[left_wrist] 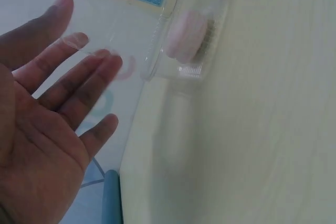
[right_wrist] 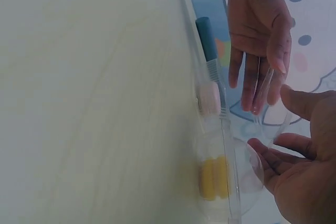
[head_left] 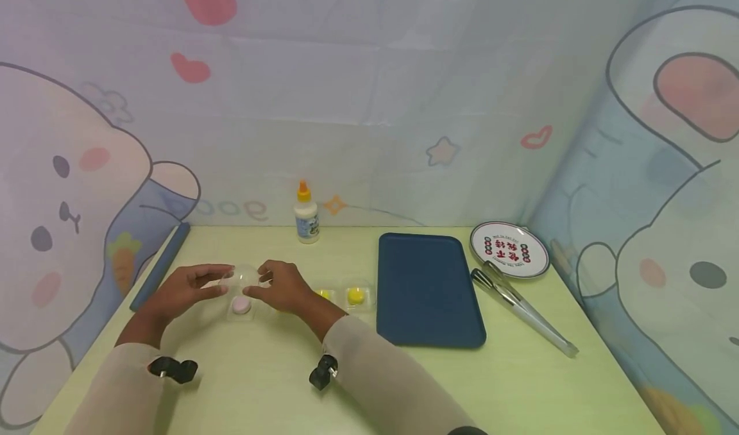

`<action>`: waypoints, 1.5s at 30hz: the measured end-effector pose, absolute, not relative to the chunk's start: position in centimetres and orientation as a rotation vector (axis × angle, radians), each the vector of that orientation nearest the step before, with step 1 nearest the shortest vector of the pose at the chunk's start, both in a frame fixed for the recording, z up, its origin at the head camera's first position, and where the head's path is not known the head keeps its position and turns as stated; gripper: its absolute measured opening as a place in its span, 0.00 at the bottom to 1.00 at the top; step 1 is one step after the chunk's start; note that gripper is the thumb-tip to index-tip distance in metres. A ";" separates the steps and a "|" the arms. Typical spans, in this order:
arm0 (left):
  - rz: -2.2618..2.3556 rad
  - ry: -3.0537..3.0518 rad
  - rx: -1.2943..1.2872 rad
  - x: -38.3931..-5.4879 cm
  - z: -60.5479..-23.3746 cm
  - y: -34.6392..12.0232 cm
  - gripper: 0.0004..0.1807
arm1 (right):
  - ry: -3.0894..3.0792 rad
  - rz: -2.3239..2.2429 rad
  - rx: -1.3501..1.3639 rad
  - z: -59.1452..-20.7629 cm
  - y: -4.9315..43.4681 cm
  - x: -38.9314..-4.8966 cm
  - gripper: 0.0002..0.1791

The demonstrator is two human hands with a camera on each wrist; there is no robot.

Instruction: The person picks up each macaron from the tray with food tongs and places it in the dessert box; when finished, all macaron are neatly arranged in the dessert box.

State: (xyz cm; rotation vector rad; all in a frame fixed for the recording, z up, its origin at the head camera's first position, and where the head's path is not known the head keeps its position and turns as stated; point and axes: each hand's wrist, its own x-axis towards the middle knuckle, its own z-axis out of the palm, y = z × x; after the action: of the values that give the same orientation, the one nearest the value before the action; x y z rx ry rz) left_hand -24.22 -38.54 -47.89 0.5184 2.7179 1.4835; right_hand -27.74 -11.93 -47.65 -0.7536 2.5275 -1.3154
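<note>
Between the two hands is a clear domed plastic lid [head_left: 245,277], just above and behind a clear plastic base [head_left: 239,317]. A pink macaron [head_left: 240,305] sits in that base; its side shows in the left wrist view. My left hand [head_left: 185,287] pinches the lid's left edge between thumb and fingertips. On the other side my right hand [head_left: 285,287] grips the lid's right edge. Beyond the right forearm, two yellow macarons [head_left: 356,296] lie in clear packs, one partly hidden by the arm.
A navy tray [head_left: 427,294] lies right of the packs. Farther right are an oval plate [head_left: 508,250] with red lettering and metal tongs [head_left: 528,313]. A white glue bottle [head_left: 307,220] with an orange cap stands at the back. A dark blue bar [head_left: 161,265] lies along the left edge.
</note>
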 end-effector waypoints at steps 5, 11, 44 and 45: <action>1.360 2.788 0.510 -23.7 -47.9 -38.8 0.28 | 2.618 -1.304 -0.773 -48.0 -12.3 -26.9 0.30; 1.389 2.795 0.564 -23.4 -48.6 -38.9 0.29 | 2.713 -1.271 -0.782 -48.4 -12.8 -26.1 0.30; 1.413 2.772 0.554 -22.2 -50.9 -38.7 0.31 | 2.923 -0.895 -0.780 -49.7 -13.4 -25.4 0.32; 1.408 2.776 0.552 -22.2 -50.9 -38.7 0.31 | 2.927 -0.892 -0.779 -49.8 -13.4 -25.5 0.32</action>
State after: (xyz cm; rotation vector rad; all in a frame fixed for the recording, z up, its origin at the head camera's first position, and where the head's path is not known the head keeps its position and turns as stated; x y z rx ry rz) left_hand -22.19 -38.74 -50.91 0.5521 2.7764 1.4085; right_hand -25.47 -13.40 -49.78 -0.7795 2.9265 -0.8918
